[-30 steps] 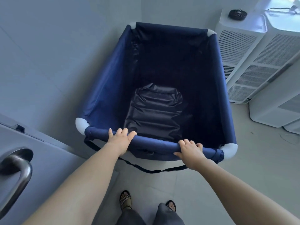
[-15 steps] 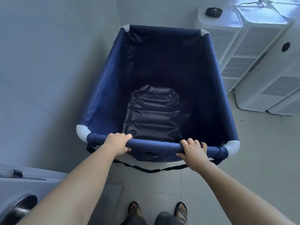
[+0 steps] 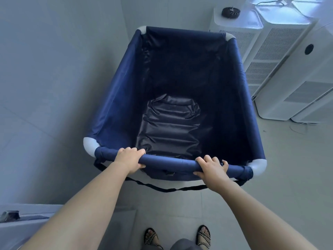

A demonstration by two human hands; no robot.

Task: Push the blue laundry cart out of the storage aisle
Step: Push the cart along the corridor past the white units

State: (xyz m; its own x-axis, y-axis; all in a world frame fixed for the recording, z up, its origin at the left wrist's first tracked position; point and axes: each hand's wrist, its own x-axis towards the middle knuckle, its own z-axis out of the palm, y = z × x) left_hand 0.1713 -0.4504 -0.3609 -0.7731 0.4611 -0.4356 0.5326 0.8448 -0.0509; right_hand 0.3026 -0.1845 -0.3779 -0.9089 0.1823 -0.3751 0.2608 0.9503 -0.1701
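Note:
The blue laundry cart (image 3: 115, 98) stands in front of me, a deep navy fabric bin with white plastic corners, and nothing lies in it. Its near top rail (image 3: 171, 161) runs across the lower middle of the view. My left hand (image 3: 130, 158) wraps around the rail's left part. My right hand (image 3: 211, 167) grips the rail near the right corner. A black strap (image 3: 162, 188) hangs slack below the rail.
A grey wall (image 3: 54, 87) runs close along the cart's left side. Several white perforated tower units (image 3: 281, 73) stand to the right, a black round part (image 3: 231, 12) on one. A door edge (image 3: 21, 224) is at lower left. My sandalled feet (image 3: 177, 237) stand on floor tiles.
The cart and I have moved forward past the door; its handle has left the view at lower left. My left hand's fingers closed around the rail. The white units have shifted leftward in view.

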